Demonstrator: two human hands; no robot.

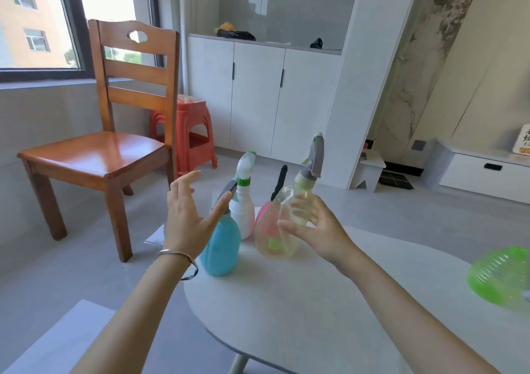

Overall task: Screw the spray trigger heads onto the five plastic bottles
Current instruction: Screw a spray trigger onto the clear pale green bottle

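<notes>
Several spray bottles stand at the far end of the white table [301,302]. My right hand [312,230] grips the clear yellowish bottle [276,240], which carries a grey trigger head [315,156] and tilts slightly. Behind it sits a pink bottle [265,216] with a black trigger. A blue bottle [222,247] with a grey trigger stands at the left, and a white bottle [243,201] with a green-and-white head behind it. My left hand [189,213] hovers open just left of the blue bottle. A green bottle [499,276], blurred, lies at the table's right edge.
A wooden chair [109,144] stands on the floor to the left, with a red plastic stool [192,133] behind it. White cabinets [258,98] line the far wall. A low white bench with a drawer [487,173] is at the right.
</notes>
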